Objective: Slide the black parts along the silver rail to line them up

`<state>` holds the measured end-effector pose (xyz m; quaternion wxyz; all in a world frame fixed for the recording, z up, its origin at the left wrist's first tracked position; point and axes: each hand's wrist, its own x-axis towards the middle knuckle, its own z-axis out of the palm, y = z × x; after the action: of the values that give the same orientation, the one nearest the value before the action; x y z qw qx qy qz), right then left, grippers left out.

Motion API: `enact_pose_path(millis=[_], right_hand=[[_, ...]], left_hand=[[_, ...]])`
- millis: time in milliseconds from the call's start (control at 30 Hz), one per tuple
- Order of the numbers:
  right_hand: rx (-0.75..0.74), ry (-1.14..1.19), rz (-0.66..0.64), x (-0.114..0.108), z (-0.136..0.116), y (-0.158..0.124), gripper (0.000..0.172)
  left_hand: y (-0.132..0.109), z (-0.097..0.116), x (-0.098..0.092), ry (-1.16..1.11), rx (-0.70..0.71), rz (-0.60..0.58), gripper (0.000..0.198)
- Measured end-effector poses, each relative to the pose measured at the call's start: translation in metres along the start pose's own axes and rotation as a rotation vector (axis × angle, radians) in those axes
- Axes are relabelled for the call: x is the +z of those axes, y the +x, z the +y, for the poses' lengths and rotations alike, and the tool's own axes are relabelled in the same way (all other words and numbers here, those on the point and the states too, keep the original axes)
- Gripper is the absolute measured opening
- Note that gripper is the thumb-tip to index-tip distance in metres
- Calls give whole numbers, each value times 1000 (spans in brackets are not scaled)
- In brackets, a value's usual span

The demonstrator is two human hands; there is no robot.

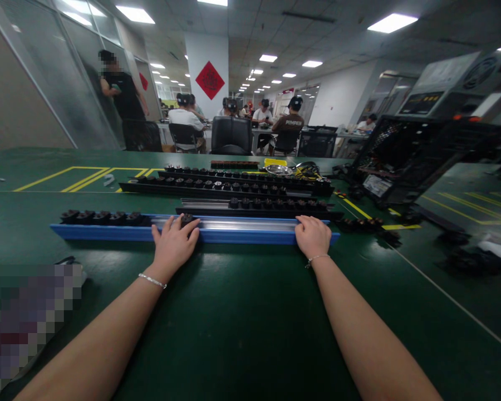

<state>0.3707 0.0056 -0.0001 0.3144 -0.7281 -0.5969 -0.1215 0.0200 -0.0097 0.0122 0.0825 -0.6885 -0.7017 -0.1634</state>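
A long blue rail with a shiny metal channel lies across the table in front of me. Several black round-topped parts sit in its left stretch. Over the rail, left of its middle, my left hand has its fingers bent around a single black part, which they partly cover. My right hand is closed over the rail near its right end, fingers curled across the far edge. The fingertips' exact contact is hidden.
Behind the blue rail lie black rails holding similar parts. A yellow tray and a metal dish stand farther back. An open black computer case is at right. A pixelated object lies near left. People sit beyond the table.
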Motion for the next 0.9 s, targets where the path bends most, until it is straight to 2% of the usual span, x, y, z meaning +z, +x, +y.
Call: enact_pose_path(millis=[500, 900], right_hand=[[8, -14, -23, -4, -2, 0, 41], [-7, -18, -38, -3, 0, 2, 42]], left_hand=[[0, -3, 6, 4, 43, -17, 48], [-2, -1, 8, 13, 85, 15, 47]])
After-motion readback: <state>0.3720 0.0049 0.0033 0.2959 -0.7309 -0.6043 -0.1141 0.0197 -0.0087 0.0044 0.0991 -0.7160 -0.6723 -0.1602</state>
